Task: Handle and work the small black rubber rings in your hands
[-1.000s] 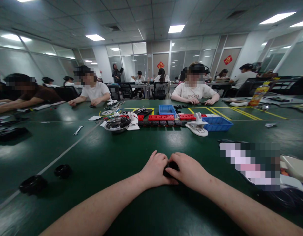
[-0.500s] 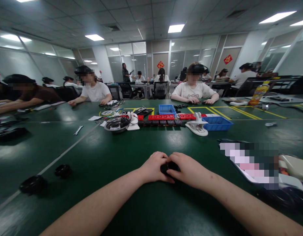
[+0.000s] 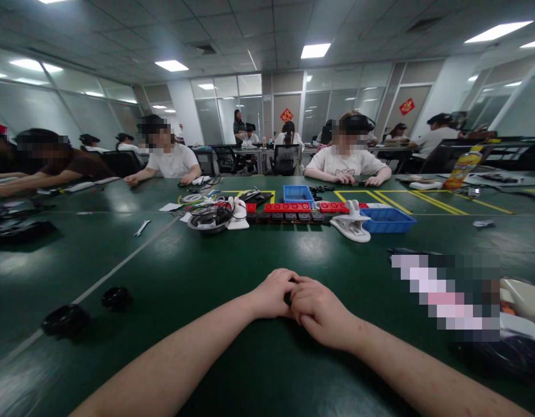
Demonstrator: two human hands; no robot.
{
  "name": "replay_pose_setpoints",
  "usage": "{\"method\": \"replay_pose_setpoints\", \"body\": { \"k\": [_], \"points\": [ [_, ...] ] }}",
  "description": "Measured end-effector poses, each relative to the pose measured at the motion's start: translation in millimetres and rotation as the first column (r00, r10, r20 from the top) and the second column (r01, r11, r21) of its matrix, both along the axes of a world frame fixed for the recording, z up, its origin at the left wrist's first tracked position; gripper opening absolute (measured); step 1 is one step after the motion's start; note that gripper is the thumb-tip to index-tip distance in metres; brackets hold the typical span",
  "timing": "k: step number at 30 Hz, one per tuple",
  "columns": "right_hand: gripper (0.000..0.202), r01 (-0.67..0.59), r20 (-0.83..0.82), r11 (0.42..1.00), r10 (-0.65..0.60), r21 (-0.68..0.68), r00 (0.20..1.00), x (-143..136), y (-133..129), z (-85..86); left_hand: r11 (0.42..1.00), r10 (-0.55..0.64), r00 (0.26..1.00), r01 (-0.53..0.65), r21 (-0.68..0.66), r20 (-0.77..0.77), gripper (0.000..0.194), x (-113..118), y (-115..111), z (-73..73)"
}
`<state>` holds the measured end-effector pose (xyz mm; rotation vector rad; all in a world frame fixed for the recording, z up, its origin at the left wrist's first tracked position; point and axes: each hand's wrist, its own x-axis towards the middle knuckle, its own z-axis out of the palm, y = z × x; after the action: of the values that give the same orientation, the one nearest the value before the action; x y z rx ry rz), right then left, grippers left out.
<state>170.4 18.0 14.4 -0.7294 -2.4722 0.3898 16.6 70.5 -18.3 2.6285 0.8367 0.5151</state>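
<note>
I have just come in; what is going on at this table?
A person's left hand and right hand close together around a small black object, mostly hidden. On the green table, to the left, lie a black ring-shaped part and a smaller one, with a wrench farther off.

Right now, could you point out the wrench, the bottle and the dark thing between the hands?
Dark thing (image 3: 288,298), head view: its small exposed edge.
Wrench (image 3: 142,228), head view: middle of its shaft.
Bottle (image 3: 462,168), head view: middle of its body.
</note>
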Motion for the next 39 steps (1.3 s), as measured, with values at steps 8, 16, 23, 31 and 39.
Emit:
{"method": "replay_pose_setpoints", "body": {
  "k": [8,16,23,31,39],
  "points": [
    [0.022,0.161,0.035,0.987,-0.161,0.005,0.986,8,-6,29.9,0.998,0.037,0.999,-0.037,-0.043,0.0,0.064,0,-7,9.1],
    [0.023,0.507,0.315,0.862,-0.48,-0.006,0.819,7,-7,43.3,0.982,0.187,0.98,-0.183,0.052,-0.062,0.061,9,-24,16.2],
    [0.017,0.533,0.404,0.846,-0.479,-0.024,0.779,2,-5,30.5,0.977,0.199,0.977,-0.192,0.093,-0.078,0.046,13,-25,15.1],
    [0.019,0.482,0.407,0.872,-0.41,-0.087,0.816,4,-3,34.6,0.997,0.077,0.997,-0.076,0.013,-0.001,0.049,8,-19,16.3],
    [0.033,0.174,0.327,0.949,-0.082,-0.262,0.941,16,-4,50.1,0.992,-0.057,0.998,0.059,-0.109,0.025,0.042,1,-10,16.3]
  ]
}}
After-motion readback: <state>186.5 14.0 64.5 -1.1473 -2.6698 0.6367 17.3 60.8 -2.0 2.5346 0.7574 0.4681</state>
